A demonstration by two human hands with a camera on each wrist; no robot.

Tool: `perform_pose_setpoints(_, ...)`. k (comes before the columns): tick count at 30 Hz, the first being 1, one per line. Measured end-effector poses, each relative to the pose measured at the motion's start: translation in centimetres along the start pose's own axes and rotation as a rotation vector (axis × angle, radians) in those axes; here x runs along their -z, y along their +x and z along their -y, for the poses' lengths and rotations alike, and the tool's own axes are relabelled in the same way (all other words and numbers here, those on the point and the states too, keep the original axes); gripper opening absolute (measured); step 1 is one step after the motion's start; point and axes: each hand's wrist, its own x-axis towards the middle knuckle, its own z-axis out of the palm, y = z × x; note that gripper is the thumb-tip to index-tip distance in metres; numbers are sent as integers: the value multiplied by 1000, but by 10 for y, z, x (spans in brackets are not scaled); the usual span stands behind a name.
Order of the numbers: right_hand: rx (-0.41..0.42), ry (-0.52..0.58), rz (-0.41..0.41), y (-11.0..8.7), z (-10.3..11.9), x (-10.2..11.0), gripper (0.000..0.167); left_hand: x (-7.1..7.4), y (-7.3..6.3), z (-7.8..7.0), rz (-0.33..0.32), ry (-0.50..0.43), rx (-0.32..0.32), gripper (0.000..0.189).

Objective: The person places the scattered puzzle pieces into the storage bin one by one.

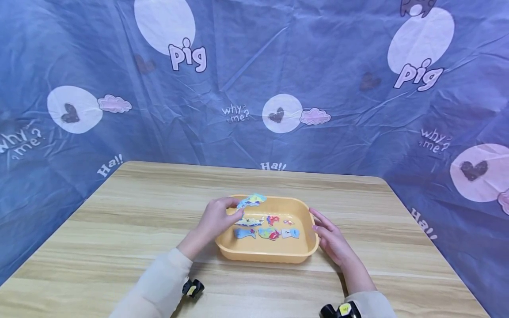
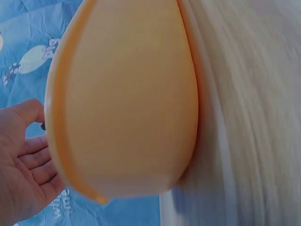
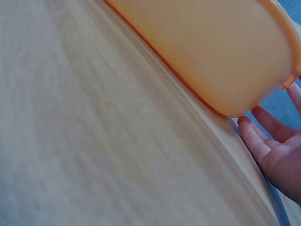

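A yellow-orange plastic tub [image 1: 264, 257] with rounded corners stands on the wooden table. Over its far left part, my left hand [image 1: 216, 220] pinches a flat, colourful cutout piece [image 1: 254, 200] in blue, green and yellow between thumb and fingers. In the left wrist view the tub wall hides that piece. Several similar flat pieces lie on the tub floor, among them a blue piece [image 1: 244, 233], a green and red piece [image 1: 269, 233] and a small red piece [image 1: 273, 220]. My right hand [image 1: 333, 240] rests against the tub's right end, its fingers extended along the rim and outer wall.
The light wood-grain table [image 1: 159, 194] reaches out on all sides of the tub. Behind and beside it hangs a blue printed cloth [image 1: 246, 66]. Black wrist cameras [image 1: 193, 289] sit on both forearms.
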Motion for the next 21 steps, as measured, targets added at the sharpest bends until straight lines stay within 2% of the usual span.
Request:
perform_pose_setpoints(4,2,0,5,0,-1,0,55,-9,0,-4,26,-26,-25,11)
perform_pose_setpoints(11,10,-2,13,0,-1,1,56,-21,1,-14,89,-49,-12,12)
perform_pose_setpoints(21,31,-14,38,1,-1,3,55,-35,1,-20,133,-164,49,14)
